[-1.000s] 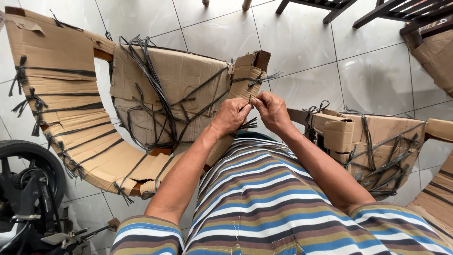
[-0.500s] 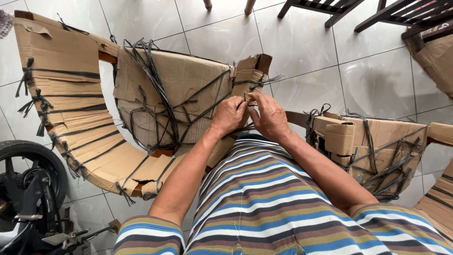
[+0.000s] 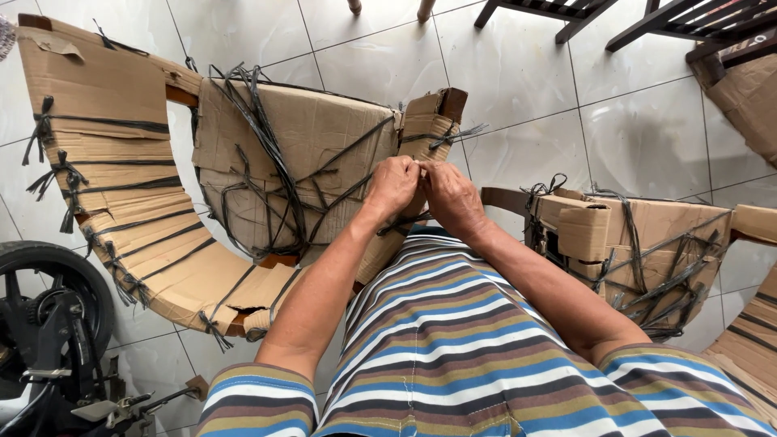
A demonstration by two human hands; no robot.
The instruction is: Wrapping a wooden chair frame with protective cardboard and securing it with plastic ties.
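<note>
So the biggest thing here is the tiled floor [image 3: 647, 137], pale grey, running out past the fingers in every direction. On it, just beyond the fingertips and off to their left, sits a cardboard-wrapped chair [image 3: 299, 154], curved frame and seat all bundled in brown card and tied with black straps [image 3: 267, 146] that criss-cross the seat. To the right of the fingers, a bit lower, there's a second wrapped piece [image 3: 647, 243], same card and same black strapping. Far left and below the fingers you can see a black wheel [image 3: 57, 283] with some metal bits under it. Up top, well away from the fingers, dark wooden furniture legs [image 3: 583, 20].

Closer in, a striped shirt [image 3: 453, 348] fills the bottom, right under both forearms.

Left hand [image 3: 392, 188] and right hand [image 3: 449, 194] are pressed together knuckle to knuckle, right at the chair's wrapped armrest [image 3: 425, 125]. Fingers on both are curled in tight and seem to be pinching something small where they meet, a strap end I think, but it's hidden behind the knuckles so I honestly can't tell what exactly. A strap [image 3: 401, 226] trails just under the left hand.
</note>
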